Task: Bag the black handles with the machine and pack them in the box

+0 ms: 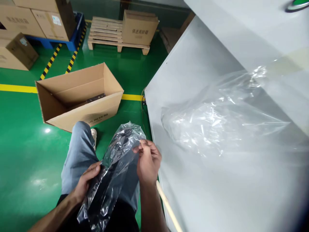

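Note:
A clear plastic bag (pixel 127 133) stretches over my lap between my two hands. A long dark item (pixel 102 187) shows through the film, too blurred by glare to name. My left hand (pixel 87 180) is closed around the bag's left side, its thumb on top. At the bag's right edge, my right hand (pixel 149 159) pinches the film between thumb and fingers. An open cardboard box (pixel 83 116) stands on the floor beyond my knee, with a dark slotted piece (pixel 96 98) inside.
To the right, a bunch of clear plastic bags (pixel 210 125) lies against a grey-white surface (pixel 193 190). A wooden stick (pixel 169 206) leans along its edge. Farther off are a wooden pallet (pixel 105 30) with a carton (pixel 139 27) and a blue pallet (pixel 76 32) with stacked cartons.

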Tool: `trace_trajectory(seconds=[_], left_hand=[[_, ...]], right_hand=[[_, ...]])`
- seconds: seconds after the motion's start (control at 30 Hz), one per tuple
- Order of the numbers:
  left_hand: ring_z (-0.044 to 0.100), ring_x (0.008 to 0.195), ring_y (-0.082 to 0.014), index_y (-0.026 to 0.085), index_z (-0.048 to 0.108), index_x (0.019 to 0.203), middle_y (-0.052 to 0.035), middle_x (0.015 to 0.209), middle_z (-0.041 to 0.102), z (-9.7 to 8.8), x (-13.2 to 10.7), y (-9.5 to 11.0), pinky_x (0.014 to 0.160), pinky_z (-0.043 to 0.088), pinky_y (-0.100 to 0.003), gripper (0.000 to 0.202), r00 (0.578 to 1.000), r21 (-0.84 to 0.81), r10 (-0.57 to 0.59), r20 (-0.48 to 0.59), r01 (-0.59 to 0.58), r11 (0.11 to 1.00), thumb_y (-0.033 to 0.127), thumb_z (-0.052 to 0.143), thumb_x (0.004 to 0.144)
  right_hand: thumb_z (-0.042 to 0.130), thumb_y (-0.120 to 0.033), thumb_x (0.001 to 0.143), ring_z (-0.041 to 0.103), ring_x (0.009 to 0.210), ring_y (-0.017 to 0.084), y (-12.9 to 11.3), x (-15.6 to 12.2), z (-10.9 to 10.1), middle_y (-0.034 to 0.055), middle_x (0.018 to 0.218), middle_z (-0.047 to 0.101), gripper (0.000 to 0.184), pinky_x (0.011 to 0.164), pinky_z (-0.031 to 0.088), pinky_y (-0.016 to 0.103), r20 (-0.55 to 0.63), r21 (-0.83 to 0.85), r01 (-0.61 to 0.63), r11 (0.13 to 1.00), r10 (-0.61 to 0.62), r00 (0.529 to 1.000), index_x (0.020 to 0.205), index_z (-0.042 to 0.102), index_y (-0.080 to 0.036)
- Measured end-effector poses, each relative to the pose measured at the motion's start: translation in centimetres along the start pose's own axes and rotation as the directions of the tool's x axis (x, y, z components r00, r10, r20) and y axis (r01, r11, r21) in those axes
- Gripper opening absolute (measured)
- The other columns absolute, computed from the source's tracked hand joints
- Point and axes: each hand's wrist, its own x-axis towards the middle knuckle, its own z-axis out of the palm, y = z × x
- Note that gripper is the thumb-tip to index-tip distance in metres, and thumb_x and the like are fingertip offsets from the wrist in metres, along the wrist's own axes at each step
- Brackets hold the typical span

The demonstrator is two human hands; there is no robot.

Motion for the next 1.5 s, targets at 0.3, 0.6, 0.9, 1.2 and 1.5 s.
trace_trajectory(seconds=[0.3,0.6,0.9,1.2,1.5], left_hand=[[0.052,0.142,-0.0368,0.021,0.071,0.135,-0.0111,0.142,0.068,1.2,3.1,0.9,0.124,0.036,-0.046,0.07,0.937,0.077,0.148,0.316,-0.181,0.981,0.068,0.077,0.083],[0.062,0.118,-0.0306,0.019,0.06,0.137,-0.0095,0.127,0.071,4.1,3.6,1.5,0.103,0.048,-0.038,0.069,0.814,0.448,0.369,0.448,-0.562,0.696,0.066,0.073,0.088],[0.063,0.091,-0.0254,0.019,0.072,0.118,-0.0082,0.099,0.073,3.3,2.3,0.7,0.084,0.051,-0.035,0.063,0.922,0.435,0.312,0.229,-0.384,0.814,0.072,0.069,0.085],[0.062,0.057,-0.0202,0.012,0.074,0.112,-0.0068,0.073,0.069,3.1,1.3,2.5,0.053,0.05,-0.03,0.078,0.916,-0.103,0.055,0.397,-0.016,0.995,0.083,0.064,0.081],[0.055,0.047,-0.0173,0.013,0.07,0.087,-0.0051,0.062,0.064,3.9,3.2,3.8,0.043,0.043,-0.028,0.075,0.963,0.009,0.138,0.231,-0.144,0.989,0.087,0.066,0.076]], right_hand=[[0.064,-0.031,0.097,0.061,0.047,0.013,-2.1,-2.5,-0.7,-0.0062,0.057,0.062,0.014,0.049,0.048,0.024,0.233,-0.155,0.364,0.918,-0.324,0.917,0.086,0.061,-0.023],[0.064,-0.03,0.099,0.061,0.044,0.012,-2.6,-2.4,-1.4,-0.0059,0.057,0.066,0.01,0.045,0.048,0.023,0.274,-0.195,0.426,0.884,-0.367,0.889,0.091,0.062,-0.024],[0.065,-0.04,0.099,0.06,0.044,0.013,-2.5,-2.2,-1.3,-0.0057,0.057,0.062,0.021,0.048,0.05,0.026,0.19,-0.198,0.314,0.928,-0.278,0.942,0.087,0.062,-0.023],[0.072,-0.043,0.09,0.048,0.04,0.01,-1.4,-0.8,-0.8,-0.0105,0.054,0.051,0.026,0.047,0.046,0.026,0.103,-0.011,0.005,1.0,-0.004,0.995,0.083,0.058,-0.023],[0.068,-0.062,0.091,0.066,0.062,0.015,-1.0,-0.8,-1.9,-0.0019,0.085,0.069,0.046,0.066,0.058,0.033,0.215,-0.09,0.051,0.995,-0.03,0.976,0.116,0.06,-0.025]])
